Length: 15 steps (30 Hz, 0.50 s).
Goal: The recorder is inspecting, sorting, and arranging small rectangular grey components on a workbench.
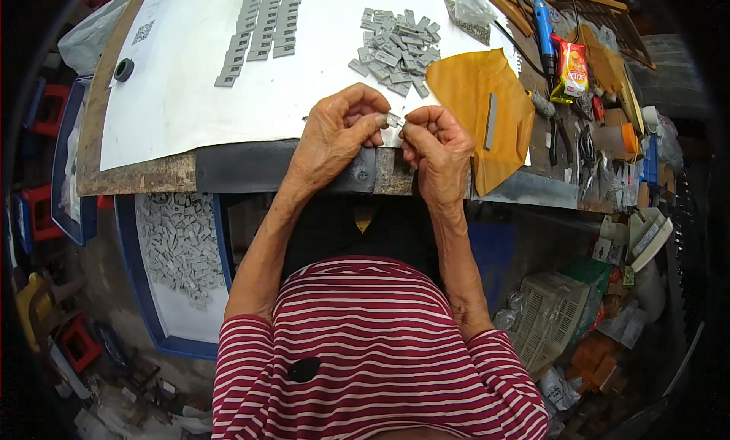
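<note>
Close to the table's near edge, my left hand [344, 130] pinches a small grey part [393, 120] between thumb and fingertips. My right hand [439, 142] meets it from the other side, thumb and forefinger pressed together at the part's right end. Whatever tiny thing the right fingers grip is too small to name. Beyond the hands lies a loose heap of small flat grey parts [397, 51]. Similar parts form neat overlapping rows [261, 30] farther left. All of these rest on a white sheet [175, 98] covering the tabletop.
Brown paper [455, 79] with a grey strip [491, 122] on it lies to the right. Past it are a small bag of tiny pieces [468, 26], a blue electric screwdriver [543, 30], a red snack packet [572, 69] and pliers [561, 140]. A blue-rimmed tray [135, 269] of grey parts stands below left.
</note>
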Available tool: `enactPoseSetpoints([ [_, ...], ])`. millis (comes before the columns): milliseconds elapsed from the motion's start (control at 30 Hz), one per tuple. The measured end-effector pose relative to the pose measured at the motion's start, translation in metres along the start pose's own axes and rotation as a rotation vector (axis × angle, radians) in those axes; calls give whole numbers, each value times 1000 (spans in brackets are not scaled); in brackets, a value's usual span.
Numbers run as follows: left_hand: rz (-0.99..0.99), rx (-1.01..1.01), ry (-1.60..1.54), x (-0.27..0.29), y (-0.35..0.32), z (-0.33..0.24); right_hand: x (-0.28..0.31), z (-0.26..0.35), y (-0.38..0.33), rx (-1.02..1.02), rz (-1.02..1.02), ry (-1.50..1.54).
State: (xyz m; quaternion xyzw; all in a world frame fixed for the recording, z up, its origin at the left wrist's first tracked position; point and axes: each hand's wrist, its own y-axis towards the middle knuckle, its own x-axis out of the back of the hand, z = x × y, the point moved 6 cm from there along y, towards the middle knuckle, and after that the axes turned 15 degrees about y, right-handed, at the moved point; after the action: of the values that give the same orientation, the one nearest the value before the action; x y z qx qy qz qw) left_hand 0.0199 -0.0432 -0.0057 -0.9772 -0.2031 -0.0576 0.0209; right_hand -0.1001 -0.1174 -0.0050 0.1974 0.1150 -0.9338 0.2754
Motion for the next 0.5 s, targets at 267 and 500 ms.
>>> enactPoseSetpoints([
  [267,-2,-4,-31,-2,0,1,-1,-1,1,10,21,-48],
  [500,20,-2,15,-2,-1,3,-2,0,1,-5,22,-139],
])
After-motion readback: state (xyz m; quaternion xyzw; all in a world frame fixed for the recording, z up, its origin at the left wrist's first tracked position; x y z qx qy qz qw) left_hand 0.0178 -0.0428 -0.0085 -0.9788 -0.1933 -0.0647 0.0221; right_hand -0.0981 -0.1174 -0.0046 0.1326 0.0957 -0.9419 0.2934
